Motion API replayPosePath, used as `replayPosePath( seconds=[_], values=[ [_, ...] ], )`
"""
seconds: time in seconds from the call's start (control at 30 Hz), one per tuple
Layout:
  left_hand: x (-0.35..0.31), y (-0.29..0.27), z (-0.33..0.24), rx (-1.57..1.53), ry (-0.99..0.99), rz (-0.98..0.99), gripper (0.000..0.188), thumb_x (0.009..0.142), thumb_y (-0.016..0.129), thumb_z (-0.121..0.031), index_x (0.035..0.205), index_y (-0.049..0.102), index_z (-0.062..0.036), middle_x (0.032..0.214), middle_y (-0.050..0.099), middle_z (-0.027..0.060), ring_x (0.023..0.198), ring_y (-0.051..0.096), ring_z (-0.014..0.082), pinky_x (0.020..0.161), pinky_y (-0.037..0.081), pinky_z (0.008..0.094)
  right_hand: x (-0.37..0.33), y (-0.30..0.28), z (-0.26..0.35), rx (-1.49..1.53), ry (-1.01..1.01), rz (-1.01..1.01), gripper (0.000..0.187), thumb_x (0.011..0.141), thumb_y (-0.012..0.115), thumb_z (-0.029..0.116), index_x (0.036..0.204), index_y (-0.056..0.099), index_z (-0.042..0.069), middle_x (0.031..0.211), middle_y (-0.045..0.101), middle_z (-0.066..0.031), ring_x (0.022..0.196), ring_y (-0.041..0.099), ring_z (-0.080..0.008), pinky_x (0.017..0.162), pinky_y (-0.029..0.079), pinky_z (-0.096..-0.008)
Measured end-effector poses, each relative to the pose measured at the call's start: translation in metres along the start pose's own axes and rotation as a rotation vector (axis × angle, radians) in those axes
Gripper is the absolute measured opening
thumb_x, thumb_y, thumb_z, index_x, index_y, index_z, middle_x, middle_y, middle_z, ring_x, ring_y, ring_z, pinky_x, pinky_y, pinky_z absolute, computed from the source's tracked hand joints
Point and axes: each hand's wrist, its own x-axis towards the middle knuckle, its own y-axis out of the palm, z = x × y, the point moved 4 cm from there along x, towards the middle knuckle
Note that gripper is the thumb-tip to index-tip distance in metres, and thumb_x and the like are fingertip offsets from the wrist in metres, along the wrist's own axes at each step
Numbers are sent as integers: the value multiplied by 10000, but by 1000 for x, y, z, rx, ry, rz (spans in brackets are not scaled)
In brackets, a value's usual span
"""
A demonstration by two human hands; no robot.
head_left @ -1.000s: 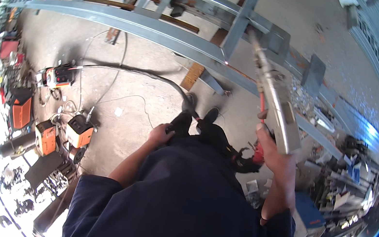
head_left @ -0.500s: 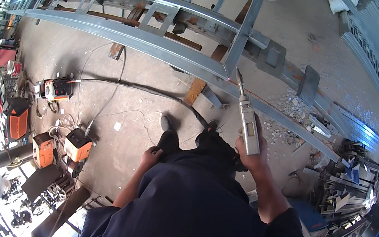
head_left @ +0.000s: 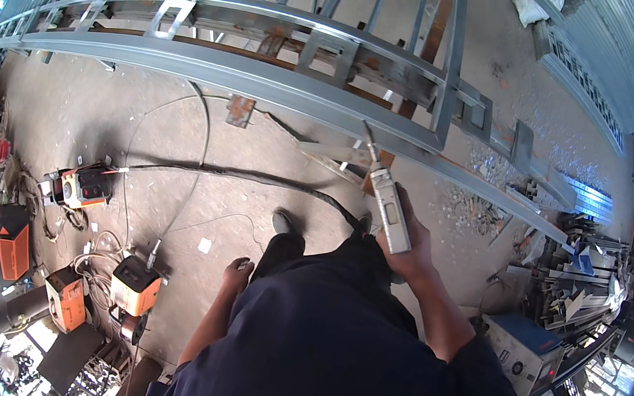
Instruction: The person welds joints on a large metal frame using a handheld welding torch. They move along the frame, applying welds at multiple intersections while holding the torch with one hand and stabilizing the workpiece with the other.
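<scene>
My right hand (head_left: 407, 244) is wrapped around a silver handheld welding gun (head_left: 390, 213). Its narrow nozzle points away from me, and the tip is close to the near rail of a galvanized steel frame (head_left: 213, 68); I cannot tell if they touch. A black cable (head_left: 254, 178) runs over the floor toward my feet on the gun's side. Down at my left side, my left hand (head_left: 238, 272) hangs with curled fingers, away from the frame. Whatever those fingers may hold is hidden.
Orange welding machines (head_left: 135, 286) and a wire feeder (head_left: 87, 184) stand on the left amid hoses. A blue-topped machine (head_left: 521, 351) is at the lower right, below a scrap metal pile (head_left: 578, 290). Rubble (head_left: 475, 209) lies beyond the rail, and a rusty plate (head_left: 240, 111) beside it.
My view has shifted along the frame toward the left. The welding gun's tip has moved left along the rail, away from the frame's corner. My right hand keeps its grip.
</scene>
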Motion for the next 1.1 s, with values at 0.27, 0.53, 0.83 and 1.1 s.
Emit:
replayPosePath(
  seconds=[0.27, 0.53, 0.83, 1.1],
  values=[
    [-6, -57, 75, 11, -121, -44, 507, 848, 713, -397, 1201, 720, -33, 1141, 744, 183, 1086, 708, 274, 953, 537, 365, 32, 74, 53, 32, -87, 324, 862, 810, 745, 145, 1579, 355, 136, 1352, 630, -208, 1244, 626, -367, 1017, 495, -376],
    [4, -36, 114, -303, -170, -197, 421, 938, 682, -393, 1200, 728, -66, 1133, 751, 157, 1082, 717, 266, 924, 547, 369, 58, 170, 40, -164, -4, 722, 932, 796, 756, 305, 1596, 281, 249, 1179, 675, -246, 1066, 657, -458, 888, 531, -482],
    [6, -99, 140, -341, -339, -375, 446, 918, 652, -428, 1166, 745, -69, 1116, 749, 176, 1087, 710, 292, 942, 540, 392, 98, 262, 75, -242, 0, 776, 983, 756, 778, 283, 1598, 270, 276, 1227, 662, -258, 1108, 646, -438, 916, 532, -475],
    [67, -207, 204, -546, -335, -329, 441, 897, 675, -391, 1164, 741, -47, 1137, 750, 158, 1079, 705, 243, 950, 532, 352, 135, 374, 141, -357, -71, 645, 1004, 749, 783, 219, 1600, 255, 288, 1187, 683, -244, 1082, 658, -446, 933, 538, -486]
  ],
)
